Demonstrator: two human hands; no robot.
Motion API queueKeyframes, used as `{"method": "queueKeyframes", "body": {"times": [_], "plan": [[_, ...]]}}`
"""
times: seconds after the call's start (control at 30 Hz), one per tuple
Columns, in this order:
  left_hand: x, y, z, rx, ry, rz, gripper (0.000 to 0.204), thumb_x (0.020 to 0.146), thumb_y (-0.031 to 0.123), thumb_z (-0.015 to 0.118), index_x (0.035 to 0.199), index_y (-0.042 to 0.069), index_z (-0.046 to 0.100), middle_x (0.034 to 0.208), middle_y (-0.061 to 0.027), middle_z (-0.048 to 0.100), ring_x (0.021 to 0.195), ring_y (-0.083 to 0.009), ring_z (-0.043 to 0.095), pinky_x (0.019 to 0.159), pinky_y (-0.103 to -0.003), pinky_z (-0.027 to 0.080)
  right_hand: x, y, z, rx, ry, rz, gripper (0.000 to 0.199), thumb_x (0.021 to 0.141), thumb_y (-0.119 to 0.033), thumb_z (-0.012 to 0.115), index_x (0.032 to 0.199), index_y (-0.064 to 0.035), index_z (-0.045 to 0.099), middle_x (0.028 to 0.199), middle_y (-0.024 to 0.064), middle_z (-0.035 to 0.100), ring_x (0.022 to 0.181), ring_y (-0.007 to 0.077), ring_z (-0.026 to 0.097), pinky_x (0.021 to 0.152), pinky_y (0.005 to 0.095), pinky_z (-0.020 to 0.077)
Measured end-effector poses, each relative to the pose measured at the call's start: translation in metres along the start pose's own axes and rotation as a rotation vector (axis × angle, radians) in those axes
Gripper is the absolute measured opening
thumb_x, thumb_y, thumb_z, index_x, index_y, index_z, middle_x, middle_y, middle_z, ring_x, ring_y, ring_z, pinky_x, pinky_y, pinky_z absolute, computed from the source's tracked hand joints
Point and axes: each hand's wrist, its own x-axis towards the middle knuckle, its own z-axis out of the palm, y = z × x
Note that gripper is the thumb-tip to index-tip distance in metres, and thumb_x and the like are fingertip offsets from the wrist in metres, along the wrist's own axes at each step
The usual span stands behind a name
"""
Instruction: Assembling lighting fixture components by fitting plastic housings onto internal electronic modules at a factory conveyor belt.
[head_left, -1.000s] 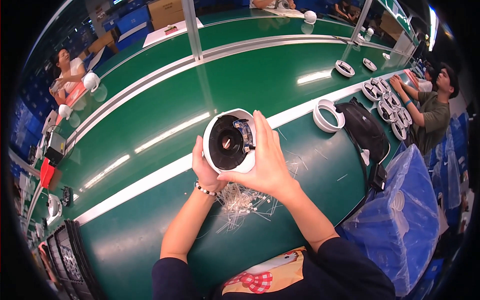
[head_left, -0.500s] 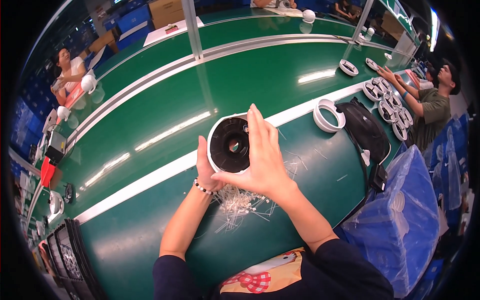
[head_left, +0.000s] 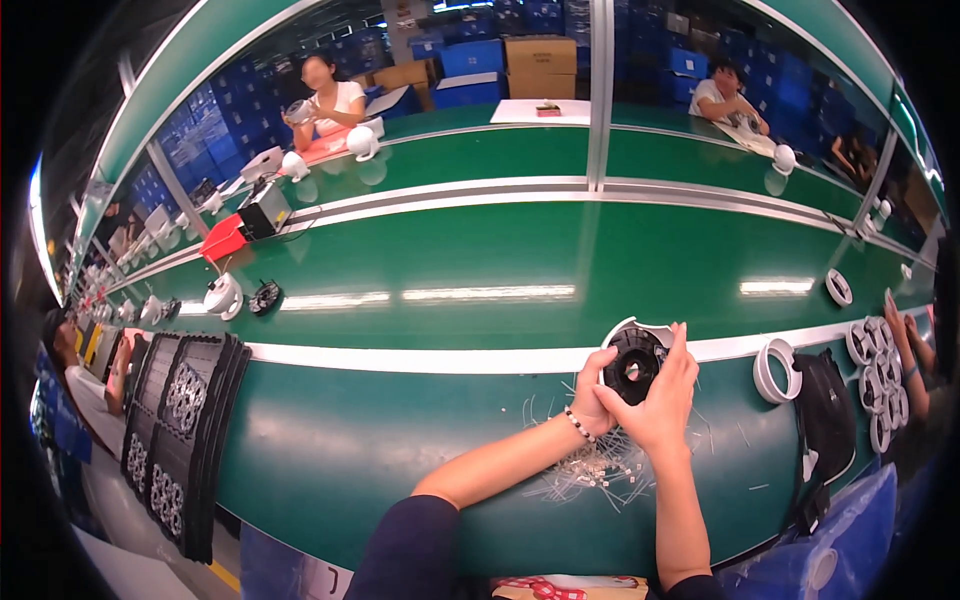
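Between my hands is a round housing (head_left: 630,368) with a white rim, a black ribbed face and a hole in its centre. My left hand (head_left: 594,392), with a beaded bracelet at the wrist, is closed round its left side. My right hand (head_left: 662,405) grips the right side, fingers pointing up along the rim and thumb across the lower edge. Under the hands, a heap of thin white plastic strips (head_left: 600,465), looking like cable ties, lies on the dark green bench (head_left: 370,430).
A white ring (head_left: 770,372) stands beside a black pouch (head_left: 830,425) to the right, near several white-rimmed parts (head_left: 876,380). Stacked black trays (head_left: 180,430) stand at the left. Beyond the bench runs a green belt (head_left: 480,250). Co-workers sit across and at both sides.
The view has swung to the left, so the hands and housing now appear further right and lower. Both hands still hold the housing, now more tilted, with a gap in its white rim showing at the top.
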Motion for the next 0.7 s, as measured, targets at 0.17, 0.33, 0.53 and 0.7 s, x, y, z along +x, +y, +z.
{"method": "queueKeyframes", "body": {"times": [0.17,0.33,0.53,0.7], "plan": [[-0.003,-0.002,0.009,0.022,-0.019,0.045,0.041,0.08,0.032,0.045,0.108,0.002,0.048,0.097,-0.0077,0.056,0.088,-0.0164,0.054,0.082,-0.03,0.045,0.002,0.003,-0.007,0.018,0.1,-0.183,0.108,0.051,-0.049,0.072,0.129,0.0023,0.018,0.127,0.0213,0.031,0.114,0.038,0.031,0.092,0.0462,0.0278],[-0.001,0.021,0.03,0.173,-0.134,0.124,0.054,0.078,0.039,0.042,0.12,0.004,0.042,0.119,-0.0116,0.047,0.109,-0.0245,0.046,0.094,-0.038,0.037,0.015,0.002,-0.036,0.132,-0.028,-0.439,0.111,0.045,-0.047,0.076,0.129,-0.0003,0.022,0.133,0.021,0.021,0.122,0.042,0.02,0.099,0.0493,0.0199],[-0.014,0.055,0.044,0.245,-0.019,0.094,0.049,0.086,0.04,0.029,0.116,0.004,0.043,0.106,-0.0126,0.055,0.095,-0.0226,0.055,0.083,-0.034,0.045,0.014,0.009,-0.044,0.16,0.014,-0.533,0.067,0.048,-0.004,0.07,0.111,-0.0127,0.05,0.125,0.0068,0.042,0.119,0.0336,0.032,0.095,0.0512,0.0255],[-0.018,0.055,0.047,0.352,-0.049,0.132,0.048,0.087,0.037,0.03,0.114,0.0,0.044,0.106,-0.014,0.054,0.095,-0.022,0.055,0.084,-0.033,0.044,0.01,0.01,-0.053,0.088,0.043,-0.569,0.06,0.051,-0.004,0.071,0.108,-0.0086,0.053,0.122,0.0101,0.045,0.117,0.034,0.035,0.095,0.0446,0.0289]]}}
